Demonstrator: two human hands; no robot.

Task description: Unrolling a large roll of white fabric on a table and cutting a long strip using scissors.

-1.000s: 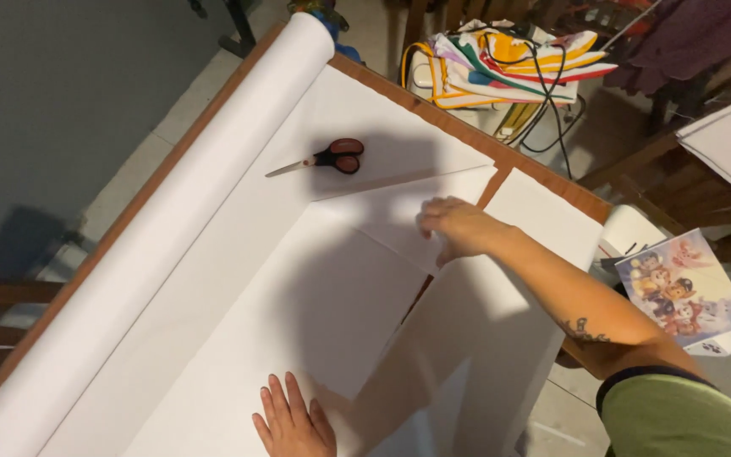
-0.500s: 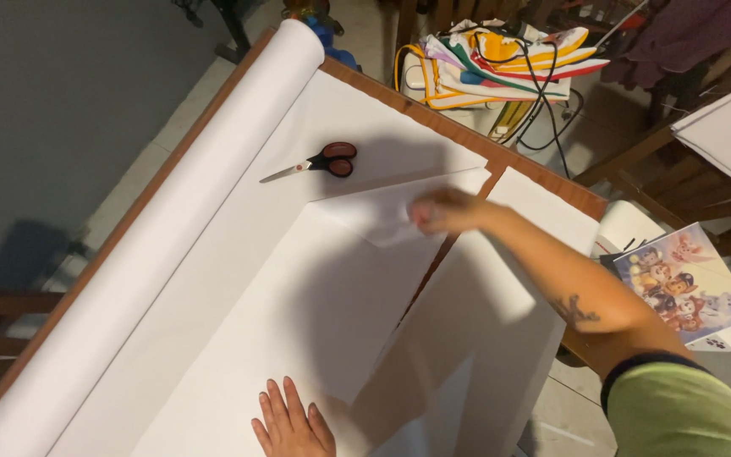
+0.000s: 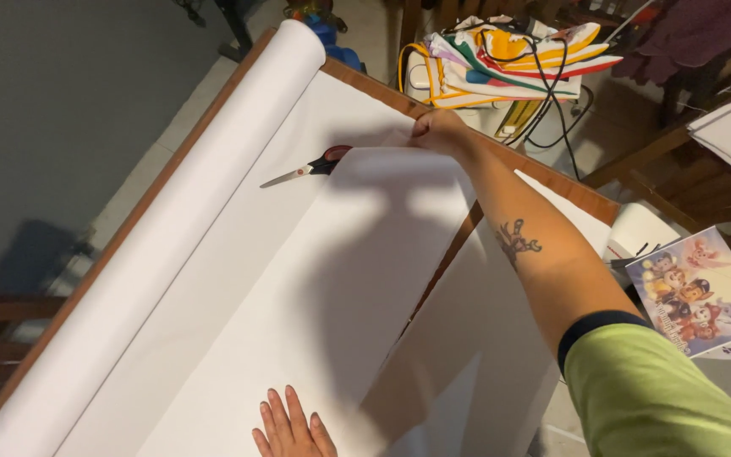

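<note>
Pinching sheet (image 3: 340, 279) corner, right hand (image 3: 438, 133) half-hides scissors (image 3: 308, 167).

Wood table (image 3: 552, 179) w/ white fabric roll (image 3: 154, 245), cut sheets (image 3: 315, 288), scissors (image 3: 310, 166).

Matt white paper sheet (image 3: 357, 279), smooth, off a thick paper roll (image 3: 171, 228); bare wooden worktop (image 3: 543, 173) edge, scissors (image 3: 308, 167) with shiny metal blades and glossy plastic handles.
</note>
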